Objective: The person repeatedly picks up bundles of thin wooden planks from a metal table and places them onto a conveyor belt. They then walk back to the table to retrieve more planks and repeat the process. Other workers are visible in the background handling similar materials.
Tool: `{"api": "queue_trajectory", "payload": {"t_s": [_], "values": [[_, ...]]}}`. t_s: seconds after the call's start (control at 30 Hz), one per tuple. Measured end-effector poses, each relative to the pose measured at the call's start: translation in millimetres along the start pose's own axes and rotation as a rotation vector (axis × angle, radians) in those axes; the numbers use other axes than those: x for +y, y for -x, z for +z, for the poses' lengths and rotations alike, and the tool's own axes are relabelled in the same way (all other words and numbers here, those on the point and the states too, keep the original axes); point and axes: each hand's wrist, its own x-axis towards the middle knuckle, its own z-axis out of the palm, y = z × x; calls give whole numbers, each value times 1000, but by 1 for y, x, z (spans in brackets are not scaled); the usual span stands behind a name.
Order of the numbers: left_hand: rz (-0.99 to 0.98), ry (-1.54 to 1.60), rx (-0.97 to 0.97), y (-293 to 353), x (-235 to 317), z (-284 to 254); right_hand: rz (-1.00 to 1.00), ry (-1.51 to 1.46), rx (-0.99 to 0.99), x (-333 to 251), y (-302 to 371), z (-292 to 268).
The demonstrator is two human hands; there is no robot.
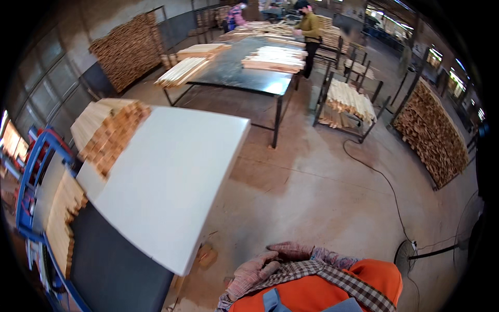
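Both my hands, in pinkish patterned work gloves, are close together in front of my body at the lower edge of the head view. My left hand (253, 273) has its fingers curled in beside the brown-and-white checked cloth (296, 270); what lies inside them, if anything, is hidden. Just beyond it, my right hand (291, 251) lies across the front, its fingers mostly hidden. Nearest on the left stands a white-topped table (176, 171), apart from both hands. A stack of wood strips (112, 127) rests on its far left corner.
Left of the white table are a dark belt (114, 260), boards (62, 223) and a blue machine frame (34, 177). Ahead stands a dark metal table (234, 65) with wood strips; two people work there. Racks of wood (431, 132) and a cable (387, 182) are right.
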Motion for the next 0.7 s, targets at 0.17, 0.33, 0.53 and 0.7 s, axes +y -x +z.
{"api": "queue_trajectory", "payload": {"t_s": [0.17, 0.33, 0.53, 0.7], "values": [[-3, -114, -351, -118, 47, 2, -169, 61, 202, -50, 45, -51], [153, -303, -509, -228, 71, -4, -287, -347, 197, -106, 23, -106], [174, -330, -895, -422, 75, -23, -293, -284, 256, -182, -33, -223], [484, -300, -464, -551, 121, -75, -373, -119, 483, -296, -47, -331]]}}
